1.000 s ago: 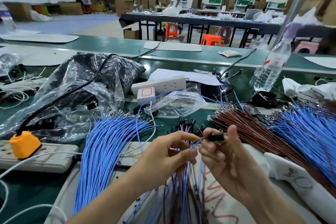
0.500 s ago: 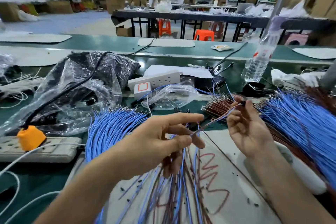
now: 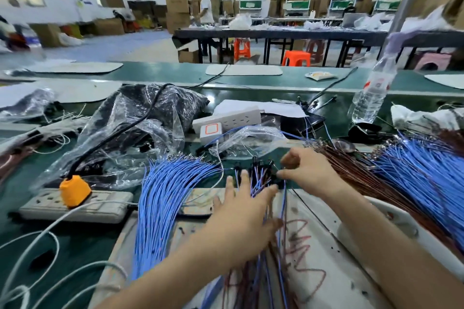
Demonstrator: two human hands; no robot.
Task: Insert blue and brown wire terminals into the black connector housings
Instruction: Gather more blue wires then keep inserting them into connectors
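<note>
Your left hand (image 3: 241, 221) lies open, fingers spread flat over the wired leads (image 3: 282, 221) that run from the housings (image 3: 261, 167) toward you across the board (image 3: 326, 246). Your right hand (image 3: 307, 174) is curled, with thumb and forefinger pinching one housing (image 3: 279, 180) at the right edge of that black cluster. The blur hides whether a terminal is seated in it.

The housings sit just beyond your left fingertips, between the two hands.

The loose stock lies on either side, long axes running near to far with the metal terminals at the far end. The blue wires (image 3: 163, 208) are to the left of your left hand. The brown wires (image 3: 351, 178) fan out just right of your right hand, with their tips just beyond its knuckles. More blue (image 3: 421, 178) lies further right.

For a brown lead your right hand is plainly the nearer. The left blue bundle suits your left hand. Either way you would probably draw the wire by its far end, so the terminal already points at the housing.
</note>
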